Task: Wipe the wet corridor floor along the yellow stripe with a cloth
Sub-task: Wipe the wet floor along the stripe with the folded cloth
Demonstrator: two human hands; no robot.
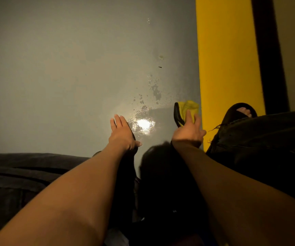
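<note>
No legible writing on cloth [189, 108]

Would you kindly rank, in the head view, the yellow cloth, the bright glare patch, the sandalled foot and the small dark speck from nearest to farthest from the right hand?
1. Yellow cloth: under the right hand, at its fingers.
2. Bright glare patch: on the wet floor to its left.
3. Sandalled foot: to its right, across the yellow stripe.
4. Small dark speck: far ahead, up the floor.

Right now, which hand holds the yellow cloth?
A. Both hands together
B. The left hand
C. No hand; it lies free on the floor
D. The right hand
D: the right hand grips the yellow cloth beside the yellow stripe, while the left hand is empty with straight fingers.
</note>
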